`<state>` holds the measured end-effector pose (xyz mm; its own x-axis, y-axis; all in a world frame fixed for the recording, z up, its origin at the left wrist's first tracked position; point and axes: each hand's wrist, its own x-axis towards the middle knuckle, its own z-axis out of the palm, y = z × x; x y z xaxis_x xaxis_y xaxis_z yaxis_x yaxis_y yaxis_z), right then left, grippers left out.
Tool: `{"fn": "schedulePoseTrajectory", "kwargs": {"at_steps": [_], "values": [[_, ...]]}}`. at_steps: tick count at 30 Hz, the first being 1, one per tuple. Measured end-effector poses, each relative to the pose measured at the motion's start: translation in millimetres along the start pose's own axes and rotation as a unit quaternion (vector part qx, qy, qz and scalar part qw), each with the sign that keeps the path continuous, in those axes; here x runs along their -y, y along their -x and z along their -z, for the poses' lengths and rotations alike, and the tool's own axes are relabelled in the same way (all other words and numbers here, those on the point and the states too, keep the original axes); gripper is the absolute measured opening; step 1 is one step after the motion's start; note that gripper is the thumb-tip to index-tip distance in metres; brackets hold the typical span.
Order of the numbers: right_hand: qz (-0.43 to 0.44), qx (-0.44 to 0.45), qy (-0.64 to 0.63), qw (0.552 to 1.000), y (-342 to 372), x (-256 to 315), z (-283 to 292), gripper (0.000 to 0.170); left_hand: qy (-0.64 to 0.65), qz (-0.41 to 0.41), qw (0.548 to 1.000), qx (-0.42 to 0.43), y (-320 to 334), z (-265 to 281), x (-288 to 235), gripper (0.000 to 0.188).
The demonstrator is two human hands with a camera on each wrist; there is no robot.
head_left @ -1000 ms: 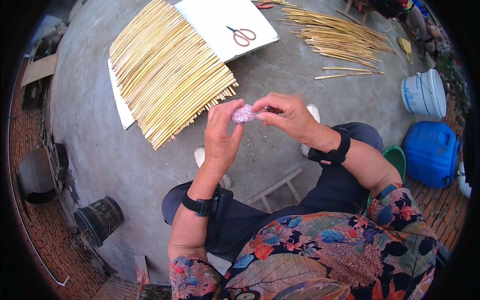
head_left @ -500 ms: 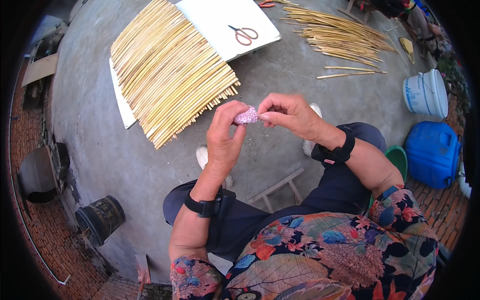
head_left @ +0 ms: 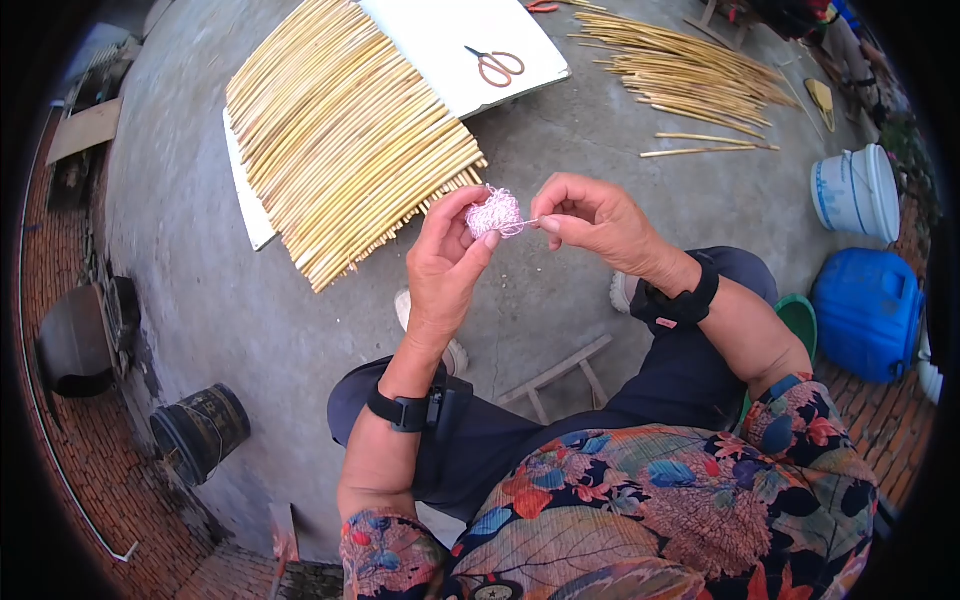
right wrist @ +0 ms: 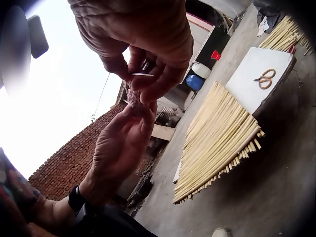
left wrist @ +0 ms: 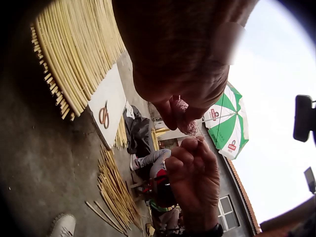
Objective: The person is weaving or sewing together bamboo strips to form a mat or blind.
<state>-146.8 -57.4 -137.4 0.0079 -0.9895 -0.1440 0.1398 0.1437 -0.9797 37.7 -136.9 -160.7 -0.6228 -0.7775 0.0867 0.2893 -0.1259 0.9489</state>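
In the head view my left hand (head_left: 440, 268) holds a small loose ball of pink-and-white string (head_left: 496, 214) between thumb and fingers. Just right of it, my right hand (head_left: 598, 228) pinches a short strand of string (head_left: 531, 223) drawn from the ball. A thin shiny needle-like piece (right wrist: 141, 74) shows between the right fingers in the right wrist view. Both hands are raised in front of the near edge of a mat of reed stalks (head_left: 350, 140), which lies over a white board (head_left: 470, 30). Scissors (head_left: 495, 68) rest on that board.
Loose reed stalks (head_left: 690, 75) lie on the concrete floor at the upper right. A white bucket (head_left: 855, 192), a blue jug (head_left: 868, 315) and a green basin (head_left: 797, 320) stand at the right. At the left is a black bucket (head_left: 200, 430). Another person sits at the far right.
The string ball now shows more fully and looks looser, with loops standing out. My right hand has drawn slightly away to the right, with a strand stretched between the hands.
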Motion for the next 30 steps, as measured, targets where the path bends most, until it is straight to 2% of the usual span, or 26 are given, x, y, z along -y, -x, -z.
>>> {"fn": "schedulePoseTrajectory", "kwargs": {"at_steps": [4, 8, 10, 11, 13, 14, 16, 17, 19, 20, 23, 25, 26, 27, 28, 29, 30], "values": [[0.012, -0.001, -0.088, 0.996, 0, 6, -3, 0.011, -0.014, -0.006, 1.000, -0.005, -1, 0, 3, 0.047], [0.005, -0.004, -0.083, 0.996, -1, 3, 1, 0.008, -0.019, 0.004, 1.000, -0.009, -2, 2, 3, 0.047], [0.103, -0.081, 0.072, 0.989, -3, -4, -1, 0.011, -0.110, -0.038, 0.993, 0.009, -2, 2, 5, 0.049], [0.102, -0.082, 0.072, 0.989, -2, -3, 0, 0.011, -0.109, -0.037, 0.993, 0.010, -1, 1, 5, 0.049], [0.191, -0.090, 0.306, 0.928, -3, 4, 0, 0.013, -0.183, -0.047, 0.981, 0.038, 0, -1, 5, 0.052], [0.189, -0.091, 0.307, 0.928, -3, 3, -1, 0.013, -0.182, -0.047, 0.982, 0.039, 1, -2, 5, 0.052], [0.238, -0.081, 0.380, 0.890, -4, 1, -3, 0.019, -0.208, -0.054, 0.975, 0.051, 1, -3, 7, 0.053], [0.237, -0.081, 0.381, 0.890, -4, 0, -3, 0.019, -0.206, -0.054, 0.976, 0.052, 1, -3, 7, 0.053], [0.300, -0.057, 0.458, 0.835, -5, -2, -4, 0.020, -0.198, -0.050, 0.977, 0.055, 2, -2, 8, 0.054], [0.300, -0.057, 0.457, 0.835, -5, -2, -4, 0.020, -0.198, -0.050, 0.977, 0.054, 3, -2, 7, 0.054], [0.298, -0.053, 0.441, 0.845, -5, -1, -3, 0.020, -0.173, -0.034, 0.982, 0.066, 3, -1, 5, 0.053], [0.265, -0.052, 0.366, 0.891, -7, 0, 1, 0.014, -0.174, -0.030, 0.982, 0.075, 3, 1, 6, 0.051], [0.265, -0.052, 0.365, 0.891, -7, -1, 2, 0.014, -0.174, -0.029, 0.982, 0.074, 3, 1, 6, 0.051], [0.170, -0.060, 0.206, 0.962, -7, -3, 3, 0.010, -0.170, -0.024, 0.983, 0.072, 3, 1, 6, 0.050], [0.068, -0.066, 0.038, 0.995, -8, -4, 4, 0.009, -0.165, -0.018, 0.984, 0.070, 3, 1, 6, 0.050], [0.067, -0.066, 0.038, 0.995, -9, -4, 6, 0.009, -0.165, -0.017, 0.984, 0.070, 4, 1, 5, 0.050], [0.030, -0.056, -0.014, 0.998, -10, -4, 9, 0.014, -0.167, -0.016, 0.982, 0.085, 4, 1, 4, 0.050]]}}
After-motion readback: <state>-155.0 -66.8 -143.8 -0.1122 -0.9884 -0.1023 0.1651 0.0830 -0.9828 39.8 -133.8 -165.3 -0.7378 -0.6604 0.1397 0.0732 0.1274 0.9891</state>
